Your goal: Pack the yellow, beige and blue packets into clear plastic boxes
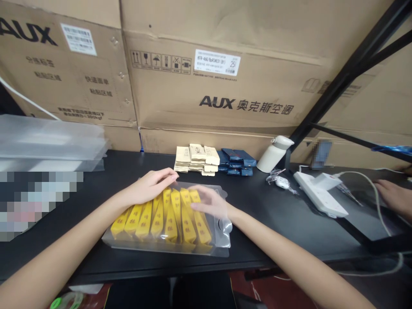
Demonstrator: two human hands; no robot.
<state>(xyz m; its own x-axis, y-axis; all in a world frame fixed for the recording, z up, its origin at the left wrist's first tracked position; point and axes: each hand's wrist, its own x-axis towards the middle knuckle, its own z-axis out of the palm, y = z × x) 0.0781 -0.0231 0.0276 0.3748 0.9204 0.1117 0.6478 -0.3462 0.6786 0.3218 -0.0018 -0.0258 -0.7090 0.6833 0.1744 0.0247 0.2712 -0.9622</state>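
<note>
A clear plastic box (222, 240) lies on the black table near its front edge, its flaps at the right end. Several yellow packets (170, 219) stand in it in slanting rows. My left hand (157, 182) rests over the back left of the box, fingers close together and pointing right; whether it grips anything is hidden. My right hand (210, 201) reaches in at the right, its fingers apart and touching the yellow packets at the back right.
Behind the box are stacked cream packets (196, 159) and dark blue packets (236, 161). A white bottle (275, 154), earphone case (282, 182) and power strip (322, 195) are right. Clear plastic sheets (51, 141) lie left. Another person's hand (392, 197) shows far right.
</note>
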